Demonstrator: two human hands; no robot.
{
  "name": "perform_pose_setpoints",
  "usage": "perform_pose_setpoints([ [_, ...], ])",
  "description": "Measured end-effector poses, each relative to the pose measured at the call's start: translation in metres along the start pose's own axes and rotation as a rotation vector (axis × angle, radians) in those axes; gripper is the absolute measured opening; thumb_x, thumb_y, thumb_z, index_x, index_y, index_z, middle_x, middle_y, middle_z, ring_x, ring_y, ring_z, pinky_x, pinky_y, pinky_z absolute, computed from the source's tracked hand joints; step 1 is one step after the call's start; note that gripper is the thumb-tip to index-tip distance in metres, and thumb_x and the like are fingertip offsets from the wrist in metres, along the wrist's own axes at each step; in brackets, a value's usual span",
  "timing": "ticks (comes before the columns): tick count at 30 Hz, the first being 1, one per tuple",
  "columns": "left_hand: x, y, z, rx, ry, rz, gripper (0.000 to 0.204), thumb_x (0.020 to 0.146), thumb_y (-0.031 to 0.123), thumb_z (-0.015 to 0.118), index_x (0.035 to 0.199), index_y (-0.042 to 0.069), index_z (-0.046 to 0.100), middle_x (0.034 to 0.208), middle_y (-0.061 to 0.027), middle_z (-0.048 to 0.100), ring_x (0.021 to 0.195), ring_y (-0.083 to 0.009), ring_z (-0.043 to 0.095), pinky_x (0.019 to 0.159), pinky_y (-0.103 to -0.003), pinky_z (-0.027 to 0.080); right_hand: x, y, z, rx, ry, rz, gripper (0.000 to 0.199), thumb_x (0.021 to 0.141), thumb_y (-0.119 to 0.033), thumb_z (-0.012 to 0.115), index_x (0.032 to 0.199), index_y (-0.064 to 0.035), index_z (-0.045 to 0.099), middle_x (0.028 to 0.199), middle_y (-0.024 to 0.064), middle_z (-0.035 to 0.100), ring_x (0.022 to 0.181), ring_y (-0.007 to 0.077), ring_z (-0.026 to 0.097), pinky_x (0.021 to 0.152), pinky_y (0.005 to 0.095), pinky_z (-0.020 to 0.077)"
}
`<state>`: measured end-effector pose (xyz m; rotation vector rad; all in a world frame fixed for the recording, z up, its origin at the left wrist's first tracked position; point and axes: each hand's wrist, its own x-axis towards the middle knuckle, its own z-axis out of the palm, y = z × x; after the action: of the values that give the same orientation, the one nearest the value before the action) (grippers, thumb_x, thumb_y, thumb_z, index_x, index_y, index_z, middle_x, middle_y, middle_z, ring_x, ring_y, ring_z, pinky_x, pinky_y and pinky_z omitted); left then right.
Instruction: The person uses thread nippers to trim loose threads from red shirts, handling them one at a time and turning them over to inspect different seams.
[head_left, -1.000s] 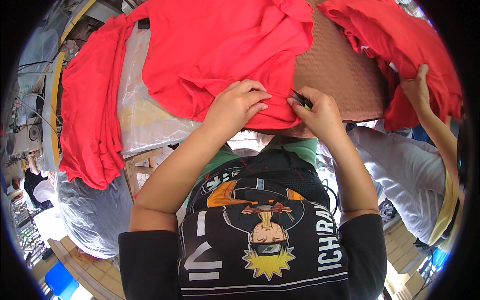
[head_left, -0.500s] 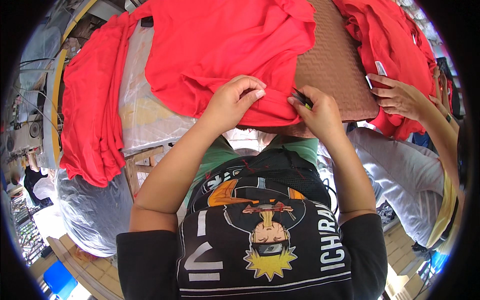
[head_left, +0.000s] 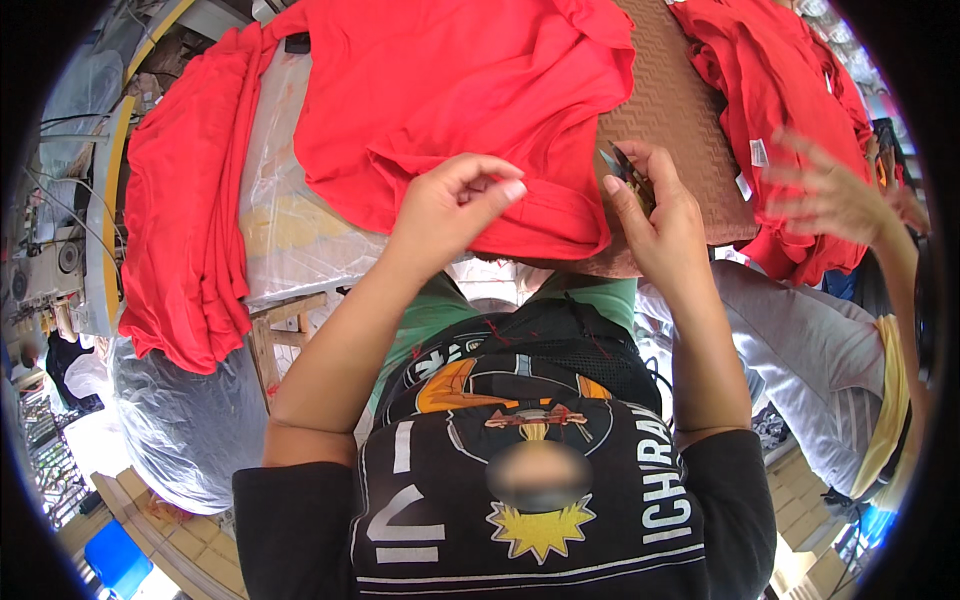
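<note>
Red knit cloth fills the upper middle of the frame: a garment (head_left: 470,100) spread over the table, its folded hem running roughly left to right along the near edge, just below centre-top. The left hand (head_left: 450,205) sits on that hem at the centre of the frame, thumb and forefinger pinched nearly together with the other fingers curled; whether a thread or a bit of fabric is caught between them cannot be told. The right hand (head_left: 650,215) is just to the right, at the hem's end, fingers closed around a small dark tool (head_left: 628,170), probably thread snips, whose tip points up and to the left toward the cloth. The hem lies between the two hands, and the left one is nearer, touching it.

The fabric looks soft, matte and creased. Beneath it shows a brown woven mat (head_left: 670,110) with a zigzag texture, and to the left a clear plastic sheet (head_left: 290,220), glossy and wrinkled. More red garments (head_left: 190,200) hang at left; another pile (head_left: 790,120) lies at upper right, where another person's hand (head_left: 830,195) hovers, blurred.
</note>
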<state>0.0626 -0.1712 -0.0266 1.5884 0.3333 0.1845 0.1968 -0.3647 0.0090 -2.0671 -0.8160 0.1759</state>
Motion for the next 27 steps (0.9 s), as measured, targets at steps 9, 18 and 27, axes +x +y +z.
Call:
perform_pose_setpoints([
  [9, -0.004, -0.012, 0.026, 0.697, 0.088, 0.322, 0.036, 0.078, 0.007, 0.074, 0.113, 0.005, 0.067, 0.115, -0.0104, 0.061, 0.108, -0.0284, 0.060, 0.091, -0.036, 0.050, -0.023, 0.005, 0.027, 0.027, -0.249, -0.082, 0.024, 0.083, -0.004, 0.072, 0.106, 0.0010, 0.067, 0.091, 0.0121, 0.064, 0.085, 0.0238, 0.065, 0.074, 0.0309, 0.0498],
  [18, -0.006, -0.016, 0.025, 0.649, 0.103, 0.315, 0.036, 0.075, 0.010, 0.076, 0.109, 0.003, 0.066, 0.112, -0.0095, 0.061, 0.106, -0.0299, 0.059, 0.091, -0.040, 0.049, -0.026, -0.003, 0.030, -0.143, -0.235, -0.100, 0.019, 0.081, -0.009, 0.070, 0.099, -0.0023, 0.070, 0.094, 0.0137, 0.064, 0.084, 0.0347, 0.066, 0.072, 0.0404, 0.0515],
  [27, -0.007, -0.016, 0.023, 0.655, 0.101, 0.303, 0.036, 0.077, 0.010, 0.075, 0.111, 0.003, 0.067, 0.115, -0.0105, 0.061, 0.108, -0.0286, 0.060, 0.091, -0.036, 0.049, -0.023, -0.006, 0.034, -0.214, -0.234, -0.113, 0.016, 0.081, -0.013, 0.070, 0.095, -0.0040, 0.069, 0.094, 0.0136, 0.064, 0.081, 0.0373, 0.065, 0.070, 0.0450, 0.0516],
])
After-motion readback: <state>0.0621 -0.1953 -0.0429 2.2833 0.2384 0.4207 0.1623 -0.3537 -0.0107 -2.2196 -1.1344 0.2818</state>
